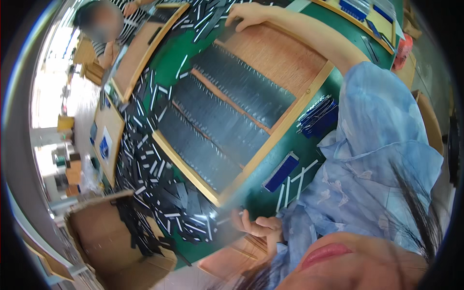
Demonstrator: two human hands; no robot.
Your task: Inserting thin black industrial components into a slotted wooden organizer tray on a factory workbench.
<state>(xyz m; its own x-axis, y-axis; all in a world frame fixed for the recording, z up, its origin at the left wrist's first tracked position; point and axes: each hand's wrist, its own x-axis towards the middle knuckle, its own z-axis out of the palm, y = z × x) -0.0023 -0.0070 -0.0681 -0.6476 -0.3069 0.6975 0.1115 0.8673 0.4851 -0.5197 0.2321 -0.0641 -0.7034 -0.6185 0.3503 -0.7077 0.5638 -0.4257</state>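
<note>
A shallow wooden tray (316, 81) lies tilted across the middle of the green table. Three broad dark bands fill much of it: an upper one (251, 92), a middle one (220, 116) and a lower one (193, 150), with small pale points along their edges. Bare brown board (285, 53) shows in its upper part. My right hand (249, 17) reaches over to the tray's upper end, thumb and finger apart; I see nothing held. Below the tray's lower corner, my left hand (258, 224) hovers with loosely bent, separated fingers and no visible object in them.
Black and white strips (154, 159) lie strewn left of the tray. A blue box (281, 171) and a stack of dark blue pieces (317, 116) sit beside its rim. An open cardboard box (101, 237) stands lower left. Another person (104, 29) sits across with another tray (140, 58).
</note>
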